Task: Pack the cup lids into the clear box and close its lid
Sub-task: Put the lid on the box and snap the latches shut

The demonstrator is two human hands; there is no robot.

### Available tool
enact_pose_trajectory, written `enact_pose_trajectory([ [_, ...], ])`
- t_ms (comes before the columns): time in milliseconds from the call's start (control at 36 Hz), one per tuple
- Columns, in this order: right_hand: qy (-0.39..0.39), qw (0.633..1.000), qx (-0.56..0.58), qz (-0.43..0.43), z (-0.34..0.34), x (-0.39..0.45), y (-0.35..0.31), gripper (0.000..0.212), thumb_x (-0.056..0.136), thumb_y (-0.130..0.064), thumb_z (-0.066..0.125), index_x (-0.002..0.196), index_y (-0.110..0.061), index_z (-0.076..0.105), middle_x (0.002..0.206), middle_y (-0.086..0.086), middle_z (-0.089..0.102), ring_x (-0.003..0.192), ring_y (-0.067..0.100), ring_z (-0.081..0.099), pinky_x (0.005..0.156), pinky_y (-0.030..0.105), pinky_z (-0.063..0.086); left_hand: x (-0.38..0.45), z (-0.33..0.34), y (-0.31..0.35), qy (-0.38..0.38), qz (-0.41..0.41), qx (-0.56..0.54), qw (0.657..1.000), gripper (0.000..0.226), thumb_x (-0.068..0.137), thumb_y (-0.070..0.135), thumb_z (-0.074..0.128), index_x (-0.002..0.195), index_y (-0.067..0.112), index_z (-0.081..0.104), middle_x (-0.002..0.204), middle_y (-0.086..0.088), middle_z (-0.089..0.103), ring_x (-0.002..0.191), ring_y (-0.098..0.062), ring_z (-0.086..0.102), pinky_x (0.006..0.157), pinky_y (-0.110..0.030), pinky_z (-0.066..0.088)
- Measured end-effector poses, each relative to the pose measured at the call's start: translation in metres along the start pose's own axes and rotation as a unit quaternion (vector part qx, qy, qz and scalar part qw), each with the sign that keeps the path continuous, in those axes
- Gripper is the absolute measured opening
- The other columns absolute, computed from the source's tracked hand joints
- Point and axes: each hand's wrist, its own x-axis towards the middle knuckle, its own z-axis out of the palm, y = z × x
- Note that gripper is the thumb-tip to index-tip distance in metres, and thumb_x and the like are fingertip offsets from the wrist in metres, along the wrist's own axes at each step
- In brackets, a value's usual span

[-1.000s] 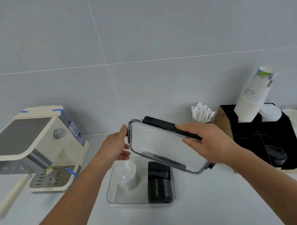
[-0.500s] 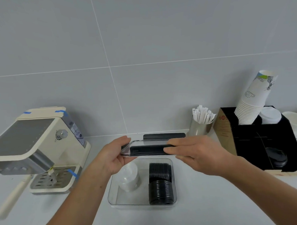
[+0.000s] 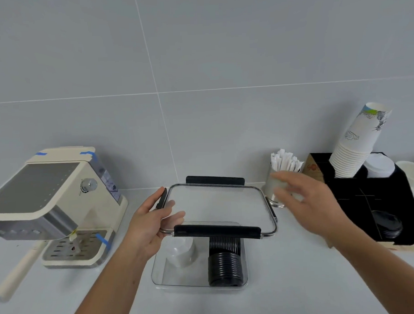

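The clear box (image 3: 159,275) sits open on the counter in front of me. Inside it a row of black cup lids (image 3: 225,263) lies on its side at the right, with a stack of clear lids (image 3: 181,251) at the left. The box's clear lid (image 3: 217,204), with black latches on its edges, hovers flat above the back half of the box. My left hand (image 3: 149,225) grips the lid's left edge, fingers under it. My right hand (image 3: 307,202) is off the lid, open and blurred, to the right of it.
A cream espresso machine (image 3: 53,199) stands at the left. A metal cup of wrapped stirrers (image 3: 280,177) is behind my right hand. At the right a black organiser (image 3: 374,204) holds stacked paper cups (image 3: 357,145), white lids and black lids (image 3: 389,224).
The lid went from tilted to level over the box. My right hand let go of it and moved right; my left hand still holds its left edge.
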Motion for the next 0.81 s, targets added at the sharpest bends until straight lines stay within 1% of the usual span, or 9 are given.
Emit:
enact_pose_trajectory([
  [83,-0.025,0.972,0.060,0.224,0.003,0.006,0.020,0.039,0.089,-0.036,0.061,0.125,-0.021,0.063,0.112,-0.009,0.065,0.095,0.008,0.063,0.093,0.028,0.046,-0.002,-0.008,-0.003,-0.003,0.010,-0.012,1.000,0.051,0.093,-0.011,0.053,0.130,0.023,0.063,0.120,-0.013,0.068,0.080,-0.034,0.076,0.058,-0.030,0.063],
  [139,-0.058,0.916,0.197,0.345,0.011,0.008,0.031,0.043,0.089,-0.036,0.062,0.121,-0.007,0.062,0.106,0.000,0.067,0.089,0.017,0.065,0.085,0.032,0.050,-0.002,-0.013,-0.005,-0.007,0.015,-0.018,1.000,0.051,0.094,-0.011,0.052,0.130,0.023,0.063,0.118,-0.012,0.069,0.078,-0.033,0.077,0.056,-0.028,0.062],
  [194,-0.075,0.847,0.302,0.432,0.021,0.005,0.033,0.042,0.091,-0.035,0.063,0.118,-0.003,0.060,0.111,0.012,0.068,0.094,0.027,0.068,0.078,0.035,0.054,-0.002,-0.017,-0.006,-0.009,0.019,-0.022,1.000,0.051,0.094,-0.011,0.051,0.130,0.023,0.063,0.116,-0.012,0.070,0.077,-0.032,0.077,0.055,-0.027,0.061],
  [306,-0.119,0.792,0.367,0.474,0.040,-0.003,0.027,0.041,0.094,-0.036,0.057,0.115,-0.001,0.061,0.109,0.018,0.071,0.089,0.030,0.068,0.073,0.039,0.057,-0.001,-0.025,-0.009,-0.011,0.024,-0.022,0.999,0.051,0.094,-0.010,0.051,0.129,0.025,0.064,0.118,-0.011,0.071,0.081,-0.033,0.077,0.056,-0.027,0.061],
  [361,-0.117,0.776,0.402,0.471,0.047,-0.004,0.022,0.036,0.095,-0.031,0.057,0.110,0.001,0.065,0.104,0.018,0.074,0.085,0.030,0.069,0.073,0.039,0.058,-0.001,-0.029,-0.009,-0.014,0.026,-0.023,0.999,0.051,0.094,-0.010,0.051,0.129,0.025,0.064,0.117,-0.010,0.071,0.082,-0.033,0.076,0.057,-0.027,0.062],
  [444,-0.094,0.758,0.448,0.465,0.051,-0.002,0.017,0.027,0.093,-0.018,0.059,0.107,0.005,0.065,0.090,0.017,0.073,0.074,0.025,0.069,0.061,0.032,0.061,0.000,-0.035,-0.008,-0.014,0.027,-0.024,0.999,0.051,0.095,-0.009,0.051,0.129,0.026,0.064,0.117,-0.009,0.072,0.083,-0.033,0.076,0.056,-0.027,0.061],
  [556,-0.074,0.774,0.444,0.444,0.056,0.002,0.013,0.010,0.091,-0.005,0.061,0.100,0.000,0.060,0.080,0.016,0.070,0.065,0.023,0.068,0.055,0.029,0.059,0.003,-0.045,-0.011,-0.010,0.030,-0.028,0.999,0.051,0.095,-0.009,0.051,0.125,0.030,0.066,0.116,-0.007,0.072,0.080,-0.030,0.077,0.055,-0.025,0.060],
  [694,-0.075,0.842,0.337,0.414,0.066,0.004,0.008,0.017,0.087,-0.001,0.065,0.103,0.001,0.058,0.088,0.019,0.071,0.071,0.028,0.069,0.057,0.034,0.057,0.006,-0.055,-0.016,0.004,0.032,-0.011,0.999,0.054,0.095,-0.009,0.050,0.126,0.034,0.065,0.119,-0.003,0.072,0.082,-0.028,0.077,0.055,-0.027,0.061],
  [806,-0.056,0.879,0.267,0.390,0.076,0.003,0.005,0.018,0.081,0.002,0.071,0.094,-0.001,0.058,0.089,0.022,0.069,0.071,0.029,0.067,0.055,0.033,0.057,0.010,-0.059,-0.021,0.016,0.036,0.012,0.999,0.057,0.096,-0.008,0.050,0.132,0.036,0.060,0.124,0.001,0.068,0.083,-0.025,0.077,0.054,-0.027,0.060],
])
